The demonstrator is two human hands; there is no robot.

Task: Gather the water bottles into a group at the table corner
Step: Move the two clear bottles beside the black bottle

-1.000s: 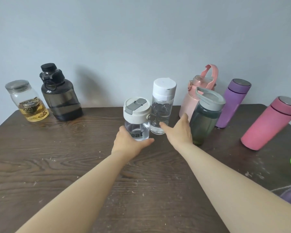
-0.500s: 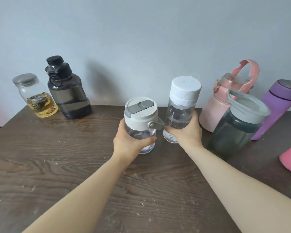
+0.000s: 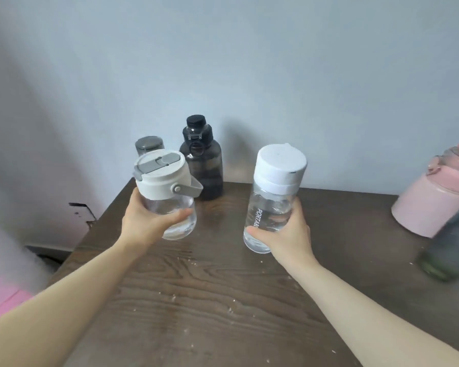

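My left hand (image 3: 146, 225) grips a short clear bottle with a cream lid and grey strap (image 3: 164, 181), held above the table near its far left corner. My right hand (image 3: 286, 234) grips a tall clear bottle with a white cap (image 3: 274, 186), also lifted off the table. At the corner stand a dark smoked bottle with a black cap (image 3: 202, 160) and, behind the short bottle, a glass jar with a metal lid (image 3: 149, 145), mostly hidden. A pink bottle (image 3: 435, 205) and a blurred dark green bottle (image 3: 448, 250) stand at the right.
The dark wooden table (image 3: 223, 300) ends at the left in an edge that runs toward the far corner against the grey wall. Beyond that edge, the floor and something pink (image 3: 3, 303) show at lower left.
Both hands have lifted their bottles off the table and carried them left toward the corner. The view has swung left, so the purple and pink flasks have left the frame.
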